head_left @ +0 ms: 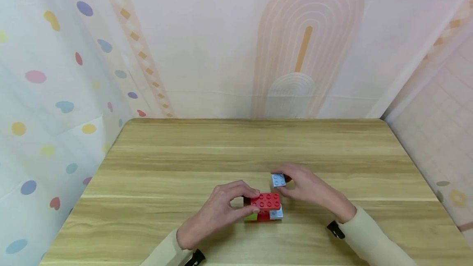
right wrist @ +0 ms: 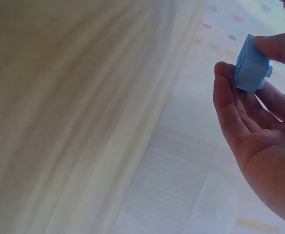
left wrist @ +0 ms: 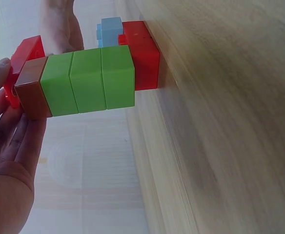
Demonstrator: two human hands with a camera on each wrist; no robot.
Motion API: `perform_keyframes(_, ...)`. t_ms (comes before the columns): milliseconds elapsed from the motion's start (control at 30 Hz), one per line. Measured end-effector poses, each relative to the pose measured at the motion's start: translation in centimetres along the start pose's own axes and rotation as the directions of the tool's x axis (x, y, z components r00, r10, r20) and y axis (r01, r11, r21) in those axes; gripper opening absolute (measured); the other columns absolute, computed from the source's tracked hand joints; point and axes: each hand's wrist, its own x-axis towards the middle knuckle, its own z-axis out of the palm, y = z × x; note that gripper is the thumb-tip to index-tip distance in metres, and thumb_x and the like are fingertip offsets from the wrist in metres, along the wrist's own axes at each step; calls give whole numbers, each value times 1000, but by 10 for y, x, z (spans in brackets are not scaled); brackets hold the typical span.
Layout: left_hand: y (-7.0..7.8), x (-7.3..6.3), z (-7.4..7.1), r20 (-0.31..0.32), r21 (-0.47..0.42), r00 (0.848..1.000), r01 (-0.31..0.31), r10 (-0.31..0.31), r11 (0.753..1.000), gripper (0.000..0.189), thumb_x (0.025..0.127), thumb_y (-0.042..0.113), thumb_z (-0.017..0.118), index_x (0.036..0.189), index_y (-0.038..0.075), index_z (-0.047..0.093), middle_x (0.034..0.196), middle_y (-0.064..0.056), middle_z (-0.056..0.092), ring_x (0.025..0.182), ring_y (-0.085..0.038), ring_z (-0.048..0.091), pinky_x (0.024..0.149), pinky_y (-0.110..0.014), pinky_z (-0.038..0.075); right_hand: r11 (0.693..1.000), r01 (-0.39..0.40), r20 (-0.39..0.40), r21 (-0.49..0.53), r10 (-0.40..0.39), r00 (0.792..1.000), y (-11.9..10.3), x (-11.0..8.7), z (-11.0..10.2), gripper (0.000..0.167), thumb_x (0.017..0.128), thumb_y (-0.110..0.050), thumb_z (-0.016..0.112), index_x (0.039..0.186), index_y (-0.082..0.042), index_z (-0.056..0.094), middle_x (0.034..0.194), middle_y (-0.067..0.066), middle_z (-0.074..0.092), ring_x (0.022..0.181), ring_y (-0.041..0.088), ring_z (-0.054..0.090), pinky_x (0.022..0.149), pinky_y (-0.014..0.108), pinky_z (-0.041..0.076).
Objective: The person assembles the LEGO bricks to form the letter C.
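My left hand (head_left: 225, 202) grips a red building brick (head_left: 267, 201) between thumb and fingers, at the top of a stack. Below it, in the left wrist view, come a brown brick (left wrist: 32, 87), several green bricks (left wrist: 86, 80) and a red base brick (left wrist: 145, 56) on the table. A light blue brick (left wrist: 112, 30) sits on the base's other end, under the overhanging top brick. Behind and right of the stack, my right hand (head_left: 304, 184) pinches another light blue brick (right wrist: 252, 68), held above the table and apart from the stack.
The wooden table (head_left: 166, 184) spreads around the hands. A patterned cloth (head_left: 207, 52) hangs behind its far edge and along both sides. Black straps (head_left: 335, 230) show at both wrists.
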Motion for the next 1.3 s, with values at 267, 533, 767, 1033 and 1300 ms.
perform_keyframes(267, -1, 0, 0, 5, 11, 1000, 26, -26, 1000, 25, 84, 8, 86, 105, 10, 74, 106, -1, 76, 94, -10, 72, 84, -23, 58, 1000, 28, -46, -4, -28, 999, -4, -22, 6, 37, 89, -9, 78, 124, -2, 69, 113, 2, 70, 95, 10, 66, 84, 32, 60)
perform_keyframes(533, 0, -2, 0, 15, -7, 999, 46, -46, 999, 25, 84, 8, 86, 106, 9, 74, 107, -2, 76, 95, -10, 72, 83, -23, 59, 992, 34, -55, 120, -27, 998, -17, -34, 17, 35, 87, -7, 80, 120, -8, 69, 111, 2, 70, 91, 7, 65, 76, 23, 59)
perform_keyframes(767, -1, -1, 0, 8, 3, 1000, 14, -14, 1000, 26, 83, 7, 86, 106, 9, 74, 106, -2, 76, 94, -10, 72, 84, -22, 58, 968, 2, -60, 250, 14, 998, -28, -36, 22, 34, 89, -14, 82, 121, -11, 70, 104, -4, 68, 83, 3, 63, 72, 24, 60)
perform_keyframes(1033, 1, 0, -1, 24, -6, 998, 61, -61, 998, 25, 84, 9, 86, 106, 9, 74, 106, -1, 76, 94, -9, 72, 83, -23, 59, 873, -129, 5, 471, 143, 990, -35, -41, 22, 36, 93, -25, 80, 124, -10, 69, 112, 3, 68, 89, 11, 70, 75, 27, 60)
perform_keyframes(1300, 1, 2, -2, 29, 3, 998, 48, -48, 999, 25, 84, 10, 86, 105, 9, 74, 105, -1, 76, 93, -9, 71, 82, -22, 58, 691, -224, 114, 687, 202, 973, -35, -44, 22, 43, 95, -15, 75, 132, 2, 60, 117, 16, 72, 104, 23, 73, 78, 28, 59)
